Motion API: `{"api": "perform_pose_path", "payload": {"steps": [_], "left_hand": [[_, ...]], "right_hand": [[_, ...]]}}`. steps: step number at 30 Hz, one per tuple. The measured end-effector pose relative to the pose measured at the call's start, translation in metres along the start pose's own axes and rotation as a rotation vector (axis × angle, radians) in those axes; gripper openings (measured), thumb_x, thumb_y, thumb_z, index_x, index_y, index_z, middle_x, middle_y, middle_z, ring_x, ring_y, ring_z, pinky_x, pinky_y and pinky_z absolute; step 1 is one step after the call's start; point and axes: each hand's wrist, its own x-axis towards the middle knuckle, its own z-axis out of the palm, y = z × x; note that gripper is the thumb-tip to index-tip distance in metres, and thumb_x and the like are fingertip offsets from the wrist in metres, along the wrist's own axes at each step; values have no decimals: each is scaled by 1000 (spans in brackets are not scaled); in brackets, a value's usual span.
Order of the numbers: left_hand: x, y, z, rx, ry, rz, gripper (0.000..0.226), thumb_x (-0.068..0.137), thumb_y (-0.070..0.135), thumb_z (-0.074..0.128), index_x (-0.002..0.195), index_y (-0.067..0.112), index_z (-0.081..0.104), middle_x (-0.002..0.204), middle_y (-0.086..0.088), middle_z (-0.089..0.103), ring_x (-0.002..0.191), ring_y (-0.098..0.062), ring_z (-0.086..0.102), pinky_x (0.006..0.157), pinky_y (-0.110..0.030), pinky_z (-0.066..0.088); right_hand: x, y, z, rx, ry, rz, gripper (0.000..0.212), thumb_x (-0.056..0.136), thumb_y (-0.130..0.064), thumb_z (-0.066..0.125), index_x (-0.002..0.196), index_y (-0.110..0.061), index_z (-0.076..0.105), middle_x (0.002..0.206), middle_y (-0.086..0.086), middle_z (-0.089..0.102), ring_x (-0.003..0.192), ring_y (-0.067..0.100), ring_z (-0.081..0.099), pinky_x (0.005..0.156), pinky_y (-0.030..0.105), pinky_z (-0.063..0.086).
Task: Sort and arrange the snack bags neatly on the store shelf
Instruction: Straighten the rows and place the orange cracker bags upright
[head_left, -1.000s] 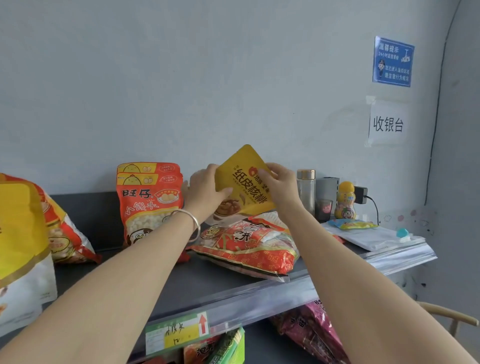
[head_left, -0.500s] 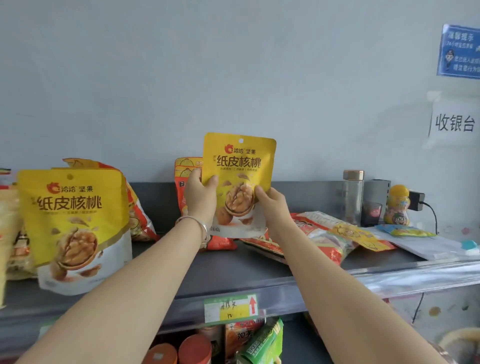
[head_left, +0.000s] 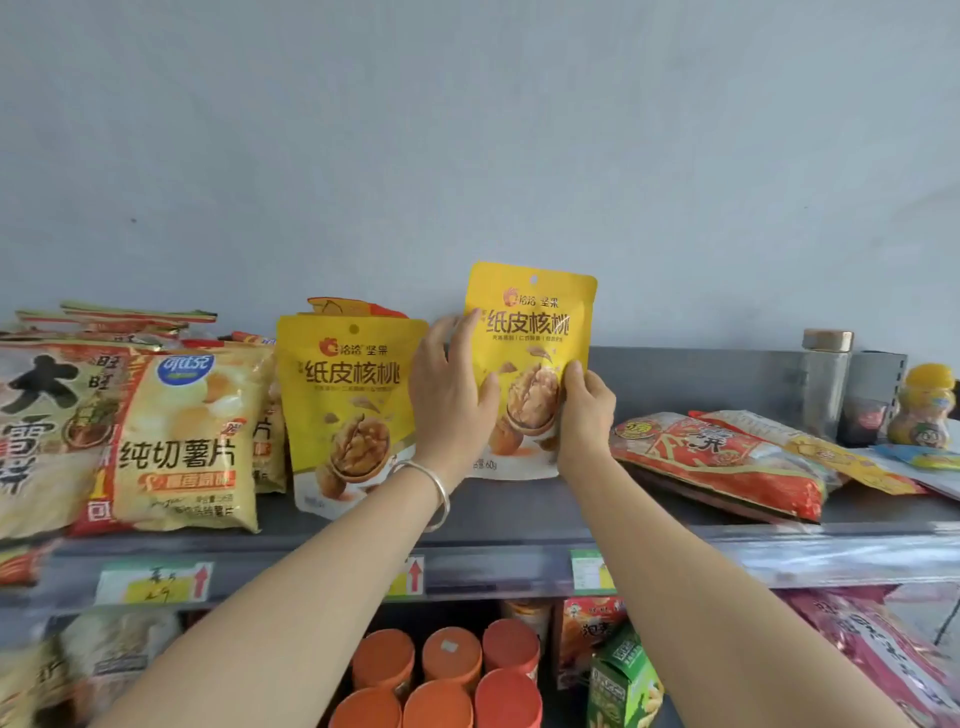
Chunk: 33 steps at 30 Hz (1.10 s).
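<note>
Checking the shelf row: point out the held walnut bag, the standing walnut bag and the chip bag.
held walnut bag (head_left: 527, 325), head view, title text
standing walnut bag (head_left: 353, 371), head view, title text
chip bag (head_left: 176, 454), head view, front label

Both bare arms reach up and in from the bottom corners, meeting around the middle. Left hand (head_left: 451, 397), silver bangle (head_left: 435, 491) on the wrist, holds the left edge of the yellow walnut bag (head_left: 530, 332), fingers stretched upward and thumb on the front. Right hand (head_left: 586, 415) pinches the lower right edge, thumb in front too.
</note>
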Motion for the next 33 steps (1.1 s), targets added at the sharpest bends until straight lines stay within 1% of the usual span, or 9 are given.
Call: {"api": "perform_pose_path", "payload": {"steps": [6,10,13,15,18,25,27,30,33], "left_hand": [[-27,-42,-59,66,25,1,48,82,7,61,128,4,49,123,-19,52,116,-35,48,95,-44,39],[-45,-72,-84,29,16,-101,53,84,16,65,131,4,45,125,-19,50,117,-34,47,95,-42,38],[-65,-98,-97,33,-112,-182,72,81,18,69,142,12,30,129,-17,41,119,-30,45,91,-35,40],[-76,-111,-104,-30,-232,-249,90,82,20,70,148,28,9,132,-12,34,120,-22,42,89,-28,39],[-83,-118,-108,-37,-377,-323,110,80,29,72,134,54,-21,128,-4,30,105,-9,40,78,-24,39],[-75,-123,-104,95,-418,-345,108,86,31,65,127,54,-32,131,-12,31,87,-21,54,68,-37,51],[-77,-124,-102,100,-424,-326,104,85,36,64,133,49,-28,138,-12,26,98,-23,54,68,-34,50],[-79,-126,-99,149,-359,-308,106,77,49,68,145,39,-12,149,-10,11,132,-30,30,91,-43,45],[-76,-124,-95,204,-268,-305,103,75,48,70,148,35,0,154,-13,1,140,-34,14,104,-47,34]], "right_hand": [[-55,12,37,64,-111,2,26,99,-22,45,77,-10,51,79,10,49,77,19,45,73,32,38],[-88,24,59,-38,-200,-33,32,100,-22,44,69,-16,45,69,4,44,67,12,40,62,28,33],[-111,35,74,-101,-251,-43,39,100,-21,43,63,-19,34,58,-7,32,56,8,28,51,20,26],[-120,37,81,-111,-269,-37,38,101,-20,42,63,-19,34,58,-7,33,56,8,29,52,21,26],[-125,35,88,-100,-267,-14,36,101,-18,41,65,-19,35,61,-6,35,59,8,31,56,25,27],[-119,36,83,-230,-310,3,31,98,-29,46,72,-13,42,72,1,41,68,13,36,62,29,30],[-111,36,78,-246,-248,-7,34,100,-32,41,80,-8,52,76,2,51,70,13,44,64,29,36],[-92,30,73,-264,-182,-13,28,101,-29,39,95,-10,58,88,4,60,81,17,53,72,33,42],[-71,23,77,-278,-195,3,23,99,-26,42,111,-14,58,101,4,61,92,19,56,72,29,41]]}}
